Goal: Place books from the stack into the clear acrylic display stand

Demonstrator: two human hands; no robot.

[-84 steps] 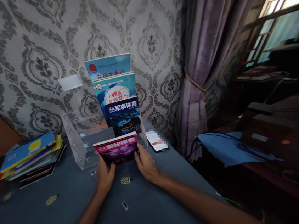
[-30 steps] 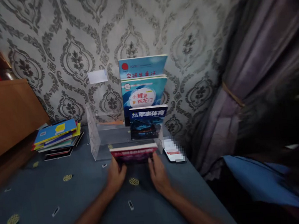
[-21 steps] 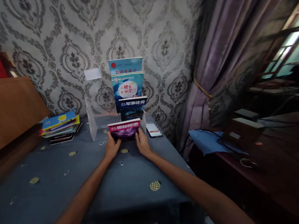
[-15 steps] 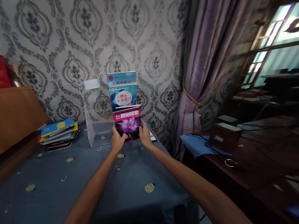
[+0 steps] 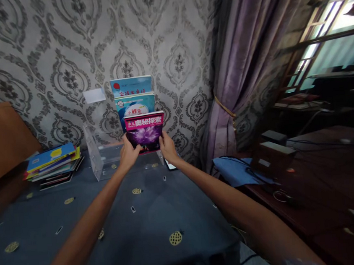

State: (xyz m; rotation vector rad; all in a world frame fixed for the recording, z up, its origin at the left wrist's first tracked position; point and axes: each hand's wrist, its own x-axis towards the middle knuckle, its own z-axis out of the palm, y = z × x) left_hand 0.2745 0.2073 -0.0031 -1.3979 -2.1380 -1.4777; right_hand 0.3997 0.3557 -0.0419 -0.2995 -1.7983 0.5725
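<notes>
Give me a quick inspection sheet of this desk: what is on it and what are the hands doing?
Surface: table under a dark blue patterned cloth.
Job's things: pink-topped book held upright at the clear tiered rack; two blue books stand behind it.
Clutter: stack of books at left, phone by the rack.
Hands: left hand and right hand grip the book's sides.
Cables: wires on the dark side desk.
Surroundings: patterned wallpaper, purple curtain, window.
</notes>
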